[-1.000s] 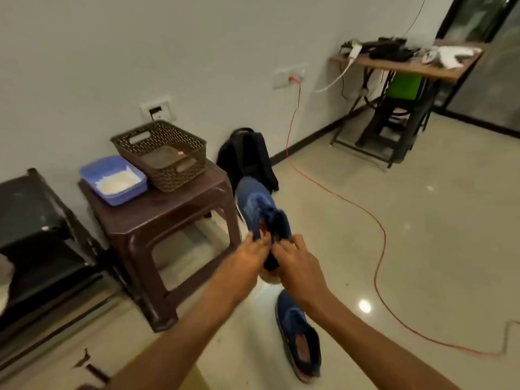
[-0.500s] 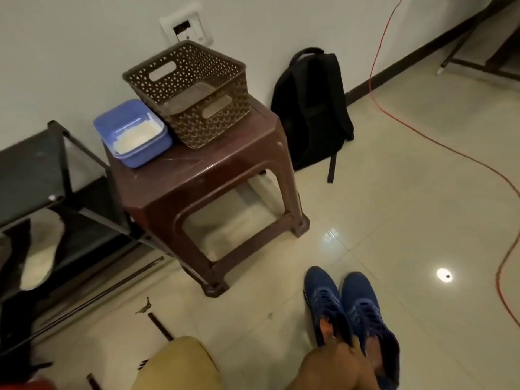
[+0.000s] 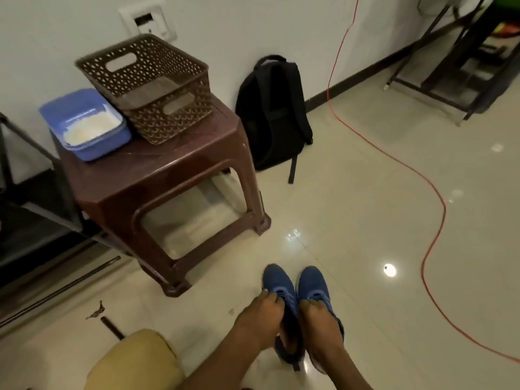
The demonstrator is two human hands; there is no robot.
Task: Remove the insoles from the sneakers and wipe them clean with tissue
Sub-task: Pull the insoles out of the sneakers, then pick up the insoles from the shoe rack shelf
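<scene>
Two blue sneakers stand side by side on the tiled floor, toes pointing away from me: the left sneaker [image 3: 277,280] and the right sneaker [image 3: 312,282]. My left hand [image 3: 259,322] curls over the laces and collar of the left one. My right hand [image 3: 320,330] grips the right one the same way and hides its opening. No insole shows in either shoe. A blue tub [image 3: 95,150] holding white tissue-like material [image 3: 87,126] sits on the brown plastic stool [image 3: 157,175].
A brown perforated basket [image 3: 174,119] shares the stool top. A black backpack [image 3: 270,114] leans on the wall, and a red cable [image 3: 433,249] snakes across the floor at right. A black rack [image 3: 28,220] stands at left and a yellow cushion [image 3: 135,361] lies near me.
A second ago both hands held one sneaker up in the air. It now stands on the floor beside the other, with a hand on each. My view has tilted down.
</scene>
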